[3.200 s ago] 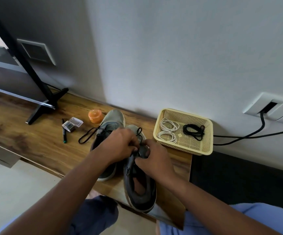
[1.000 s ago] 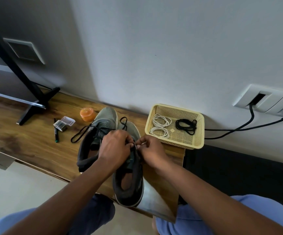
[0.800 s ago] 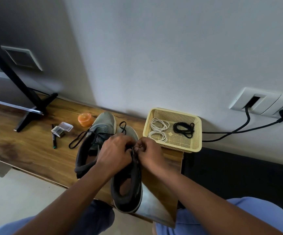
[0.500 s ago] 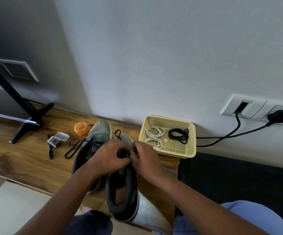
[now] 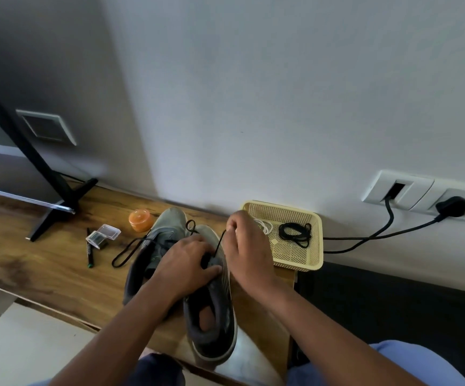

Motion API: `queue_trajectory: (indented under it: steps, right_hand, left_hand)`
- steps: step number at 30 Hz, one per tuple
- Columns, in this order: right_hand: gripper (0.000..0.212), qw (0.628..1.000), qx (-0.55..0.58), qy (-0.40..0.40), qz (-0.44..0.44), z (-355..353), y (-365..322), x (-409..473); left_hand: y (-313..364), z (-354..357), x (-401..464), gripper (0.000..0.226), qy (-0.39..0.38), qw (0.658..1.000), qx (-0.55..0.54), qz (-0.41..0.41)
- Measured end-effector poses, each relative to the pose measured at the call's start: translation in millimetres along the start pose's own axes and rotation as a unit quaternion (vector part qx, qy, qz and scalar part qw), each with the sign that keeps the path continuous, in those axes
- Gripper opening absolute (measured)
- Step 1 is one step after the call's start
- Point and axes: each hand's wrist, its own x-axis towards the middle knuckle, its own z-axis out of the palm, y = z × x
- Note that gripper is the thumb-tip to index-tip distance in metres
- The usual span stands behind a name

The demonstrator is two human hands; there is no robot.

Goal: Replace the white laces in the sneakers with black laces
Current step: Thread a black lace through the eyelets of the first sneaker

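Two grey sneakers stand side by side on the wooden shelf (image 5: pixel 45 271). The right sneaker (image 5: pixel 212 324) is nearer me; my left hand (image 5: pixel 186 263) grips its tongue area. My right hand (image 5: pixel 245 246) pinches the end of a black lace (image 5: pixel 219 245) and holds it taut, up and away from the eyelets. The left sneaker (image 5: pixel 167 227) carries a black lace whose loop (image 5: pixel 127 253) trails onto the shelf. A yellow mesh basket (image 5: pixel 313 246) behind my right hand holds white laces (image 5: pixel 266 227) and a coiled black lace (image 5: pixel 295 234).
An orange lidded pot (image 5: pixel 141 220), a clear plastic case (image 5: pixel 103 236) and a black pen (image 5: pixel 90 252) lie left of the sneakers. A black stand foot (image 5: pixel 58 207) sits at far left. Cables run from wall sockets (image 5: pixel 426 195) on the right. The shelf ends right of the basket.
My right hand has moved up and away from my left hand, drawing the black lace out taut. My left hand stays on the right sneaker. The view has shifted slightly.
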Motion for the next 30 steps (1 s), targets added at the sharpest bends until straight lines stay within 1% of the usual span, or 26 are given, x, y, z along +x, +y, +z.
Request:
queue_trajectory:
  steps: [3, 5, 6, 7, 8, 9, 10, 11, 12, 13, 14, 15, 17, 19, 21, 23, 25, 28, 29, 30]
  right_hand:
    - [0.013, 0.994, 0.093, 0.065, 0.001, -18, -19, 18]
    - [0.008, 0.978, 0.178, 0.107, 0.018, -31, -30, 27]
    - [0.006, 0.970, 0.214, 0.107, 0.040, -36, -33, 31]
    - [0.006, 0.965, 0.239, 0.088, 0.068, -38, -33, 33]
    - [0.005, 0.963, 0.247, 0.051, 0.093, -37, -29, 35]
    - [0.006, 0.966, 0.230, -0.001, 0.116, -34, -23, 36]
    - [0.015, 0.972, 0.181, -0.064, 0.135, -31, -17, 36]
    - [0.024, 0.974, 0.106, -0.137, 0.147, -29, -11, 36]
    - [0.030, 0.966, 0.019, -0.213, 0.148, -28, -7, 33]
    - [0.031, 0.948, -0.076, -0.277, 0.133, -26, -4, 28]
    - [0.033, 0.927, -0.159, -0.322, 0.107, -23, -2, 22]
    - [0.037, 0.907, -0.216, -0.352, 0.083, -20, -2, 15]
    - [0.040, 0.890, -0.242, -0.381, 0.069, -13, 0, 5]
    - [0.036, 0.890, -0.241, -0.380, 0.075, -6, 3, 0]
    - [0.031, 0.894, -0.235, -0.374, 0.074, -2, 8, -2]
    - [0.026, 0.904, -0.196, -0.371, 0.086, 2, 13, -2]
    - [0.025, 0.920, -0.110, -0.356, 0.125, 6, 16, -1]
    - [0.034, 0.939, 0.043, -0.291, 0.176, 5, 12, 7]
    - [0.036, 0.938, 0.102, -0.271, 0.192, 1, 7, 10]
    - [0.035, 0.925, 0.181, -0.254, 0.219, -6, 2, 14]
  left_hand:
    - [0, 2, 2, 0.041, 0.007, 1.000, 0.022, 0.004]
    - [0, 3, 3, 0.044, 0.004, 1.000, 0.028, 0.003]
    - [-1, 3, 3, 0.045, 0.004, 1.000, 0.027, 0.002]
    - [-2, 4, 3, 0.046, 0.005, 1.000, 0.025, 0.001]
    - [-2, 4, 3, 0.047, 0.005, 1.000, 0.023, 0.002]
    - [-2, 4, 3, 0.048, 0.003, 1.000, 0.024, 0.004]
    - [-2, 4, 3, 0.049, 0.002, 1.000, 0.024, 0.006]
    - [-2, 3, 2, 0.051, 0.002, 1.000, 0.021, 0.005]
    - [-3, 2, 3, 0.054, 0.000, 1.000, 0.015, 0.003]
    - [-3, 1, 3, 0.057, -0.001, 1.000, 0.006, 0.000]
    - [-3, 0, 3, 0.059, -0.005, 1.000, -0.004, -0.002]
    - [-4, 0, 3, 0.060, -0.010, 1.000, -0.008, -0.003]
    - [-5, 0, 3, 0.057, -0.020, 1.000, 0.001, 0.002]
    - [-7, -1, 4, 0.058, -0.031, 0.999, -0.006, 0.004]
    - [-7, -4, 5, 0.065, -0.048, 0.998, -0.030, -0.005]
    - [-8, -7, 6, 0.073, -0.064, 0.997, -0.032, -0.003]
    - [-7, -8, 6, 0.074, -0.074, 0.997, -0.021, -0.002]
    - [-2, -10, 5, 0.062, -0.089, 0.996, 0.026, -0.001]
    - [-2, -11, 6, 0.057, -0.097, 0.994, 0.046, -0.001]
    - [-1, -11, 7, 0.055, -0.101, 0.993, 0.058, 0.000]
